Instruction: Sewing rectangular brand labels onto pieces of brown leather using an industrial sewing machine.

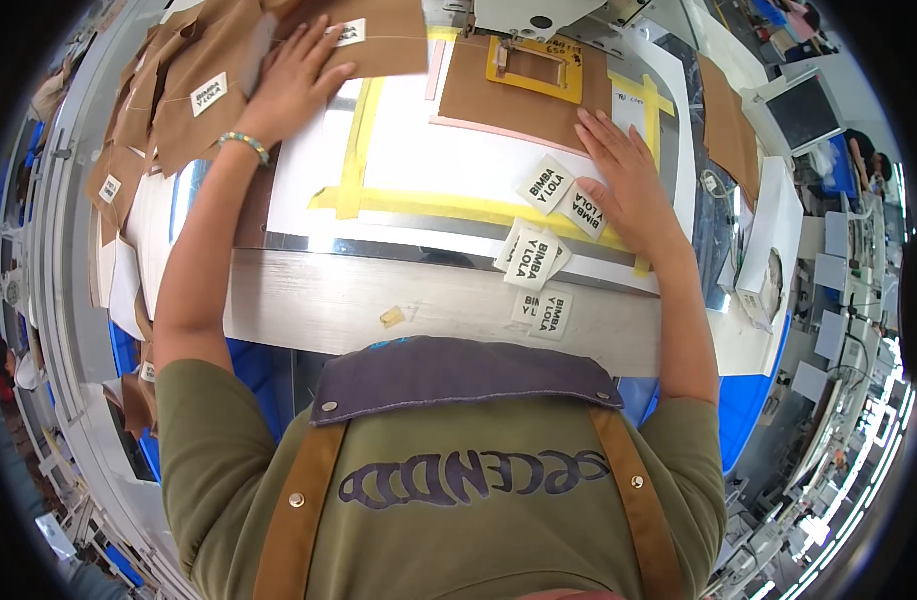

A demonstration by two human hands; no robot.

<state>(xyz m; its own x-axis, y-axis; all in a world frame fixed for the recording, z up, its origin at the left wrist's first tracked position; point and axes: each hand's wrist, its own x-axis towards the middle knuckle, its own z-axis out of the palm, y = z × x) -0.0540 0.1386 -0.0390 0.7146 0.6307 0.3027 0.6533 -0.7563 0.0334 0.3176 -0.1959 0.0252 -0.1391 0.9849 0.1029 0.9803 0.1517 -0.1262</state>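
Panel (519, 115), brown, visible long axis sideways

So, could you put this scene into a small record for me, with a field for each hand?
Left hand: spread on a labelled brown flat panel
Right hand: open, fingertips at the edge of a second brown panel
On the second brown panel: yellow rectangular frame
Near right hand: several white square labels with dark print
Upper left: loose pile of brown labelled pieces
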